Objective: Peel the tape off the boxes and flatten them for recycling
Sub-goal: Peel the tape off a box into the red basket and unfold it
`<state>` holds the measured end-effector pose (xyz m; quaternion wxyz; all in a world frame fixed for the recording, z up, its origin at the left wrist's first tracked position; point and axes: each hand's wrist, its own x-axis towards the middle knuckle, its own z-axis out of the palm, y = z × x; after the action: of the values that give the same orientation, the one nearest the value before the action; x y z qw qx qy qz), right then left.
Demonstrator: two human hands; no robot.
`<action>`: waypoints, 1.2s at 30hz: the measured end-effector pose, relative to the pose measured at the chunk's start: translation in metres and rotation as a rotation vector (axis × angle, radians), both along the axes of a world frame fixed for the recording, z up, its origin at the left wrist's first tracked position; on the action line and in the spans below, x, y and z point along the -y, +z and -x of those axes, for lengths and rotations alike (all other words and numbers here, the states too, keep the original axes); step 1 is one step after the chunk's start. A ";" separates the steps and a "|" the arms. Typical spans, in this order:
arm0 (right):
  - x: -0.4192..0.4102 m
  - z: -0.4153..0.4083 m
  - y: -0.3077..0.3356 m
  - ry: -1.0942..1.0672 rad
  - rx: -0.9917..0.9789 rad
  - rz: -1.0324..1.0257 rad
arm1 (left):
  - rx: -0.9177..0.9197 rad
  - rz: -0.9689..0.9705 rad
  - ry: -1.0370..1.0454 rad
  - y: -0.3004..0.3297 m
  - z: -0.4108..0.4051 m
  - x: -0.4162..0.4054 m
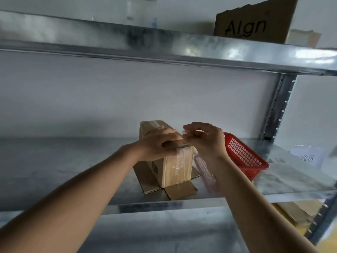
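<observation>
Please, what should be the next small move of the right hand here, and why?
Probably the right hand should pull the clear tape strip up and away from the box. It seems to pinch a tape end near the box's top edge, the left hand presses the top to steady it, and shiny tape still covers the near side.

Brown cardboard box (175, 161) with clear glossy tape; red lattice-patterned basket (244, 156); grey mottled metal shelf (54, 170); black lettering on brown cardboard sign (253, 24).

Metal shelving (54, 172), pale wall (127, 99)
</observation>
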<state>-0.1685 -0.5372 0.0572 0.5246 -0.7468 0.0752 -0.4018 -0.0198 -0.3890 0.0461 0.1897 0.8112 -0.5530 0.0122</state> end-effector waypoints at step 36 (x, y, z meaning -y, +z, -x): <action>0.129 0.042 -0.036 -0.346 -0.512 0.470 | -0.183 0.036 0.069 0.001 0.006 0.080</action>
<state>-0.2102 -0.6662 0.0212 0.2276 -0.8991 0.2347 -0.2911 -0.0258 -0.4685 0.0475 0.2534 0.8240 -0.5047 -0.0455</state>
